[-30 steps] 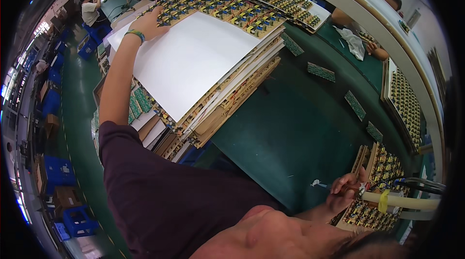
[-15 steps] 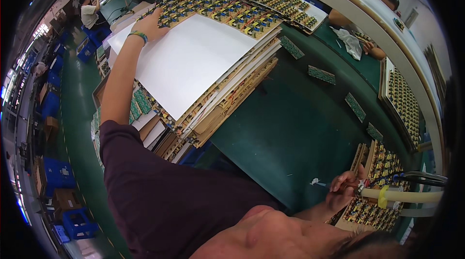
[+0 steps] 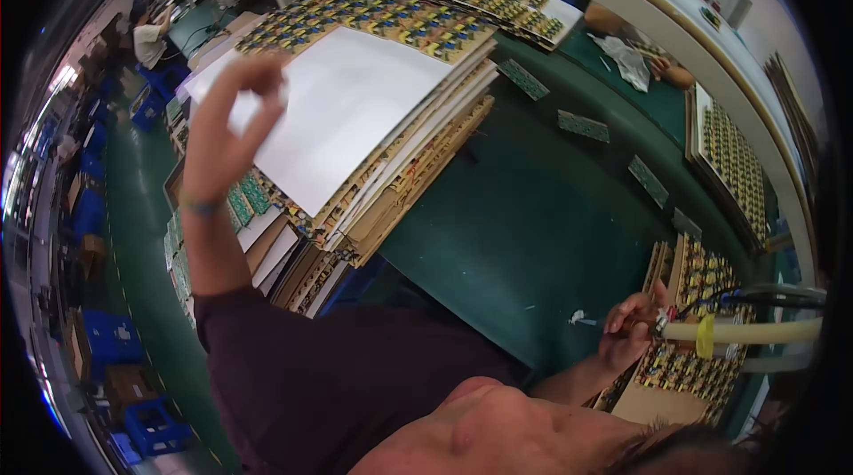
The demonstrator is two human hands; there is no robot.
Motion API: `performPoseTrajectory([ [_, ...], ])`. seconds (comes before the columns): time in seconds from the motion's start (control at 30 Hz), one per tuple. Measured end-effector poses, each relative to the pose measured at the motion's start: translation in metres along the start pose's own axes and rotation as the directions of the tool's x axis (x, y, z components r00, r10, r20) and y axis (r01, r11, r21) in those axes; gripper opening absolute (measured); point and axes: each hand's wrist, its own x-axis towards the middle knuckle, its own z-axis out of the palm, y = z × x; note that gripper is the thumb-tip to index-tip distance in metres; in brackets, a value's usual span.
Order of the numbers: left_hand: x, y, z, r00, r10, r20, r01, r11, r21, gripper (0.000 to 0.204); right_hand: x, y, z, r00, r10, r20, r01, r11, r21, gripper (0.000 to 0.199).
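My left hand (image 3: 218, 142) is raised in front of the left side of a tall stack, blurred by motion. Its thumb and fingers curl together at the tips; whatever sits between them is too small to make out. Beneath it a white sheet (image 3: 355, 111) covers part of the stack's top layer. Uncovered rows of small circuit boards (image 3: 364, 13) with yellow and blue parts show along the far side. At the lower right my right hand (image 3: 629, 322) has bent fingers closed beside the end of a cream tube (image 3: 764, 332) wrapped with yellow tape. Its grip is partly hidden.
Green circuit boards (image 3: 583, 126) lie spaced along the dark strip beyond the green work surface (image 3: 524, 217). More populated boards (image 3: 693, 367) rest beside my right hand. A white shelf frame (image 3: 711, 53) arches overhead. Across it, another person's hand (image 3: 671, 73) rests near a crumpled cloth.
My left hand has lifted off the far left edge of the stack and come back toward me, its fingers curling. The right hand has stayed near the tube's end.
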Motion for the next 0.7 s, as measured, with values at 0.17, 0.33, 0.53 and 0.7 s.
performPoseTrajectory([
  [0.17,-0.063,0.061,0.070,0.651,0.733,0.198,-0.126,0.361,-0.924,0.017,0.006,0.011,0.006,1.000,-0.004,0.012,0.005,0.999,-0.035,0.069],
  [0.33,-0.077,0.092,0.191,0.750,0.431,0.502,0.327,0.418,-0.847,0.012,0.005,0.004,0.004,0.998,-0.049,-0.029,0.043,0.987,-0.158,0.067],
  [0.53,-0.002,0.120,0.343,0.722,0.280,0.633,0.551,0.322,-0.770,0.017,-0.002,-0.005,-0.011,0.985,-0.132,-0.111,0.095,0.954,-0.285,0.066],
  [0.7,0.071,0.141,0.495,0.760,0.390,0.520,0.224,0.594,-0.773,0.023,-0.005,-0.004,-0.022,0.974,-0.155,-0.164,0.100,0.947,-0.305,0.067],
])
